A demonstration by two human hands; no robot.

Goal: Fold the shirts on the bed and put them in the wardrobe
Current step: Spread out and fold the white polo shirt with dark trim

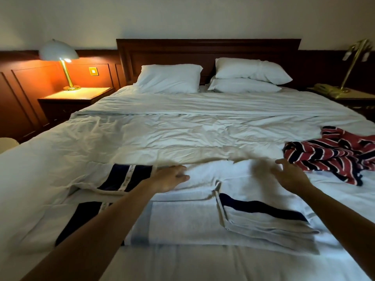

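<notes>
A white shirt (203, 199) with dark navy bands lies spread on the near part of the bed (162, 130), its right side folded inward. My left hand (169, 178) rests on the shirt's far edge with fingers pinching the cloth near the collar area. My right hand (288, 175) hovers over the shirt's far right edge, fingers spread and blurred, holding nothing. A red, navy and white striped shirt (332, 155) lies crumpled on the right side of the bed, just beyond my right hand.
Three white pillows (170, 78) lean at the dark wooden headboard (207, 49). A lit lamp (60, 57) stands on the left nightstand (77, 96). A brass lamp and telephone (326, 89) sit on the right nightstand. No wardrobe is in view.
</notes>
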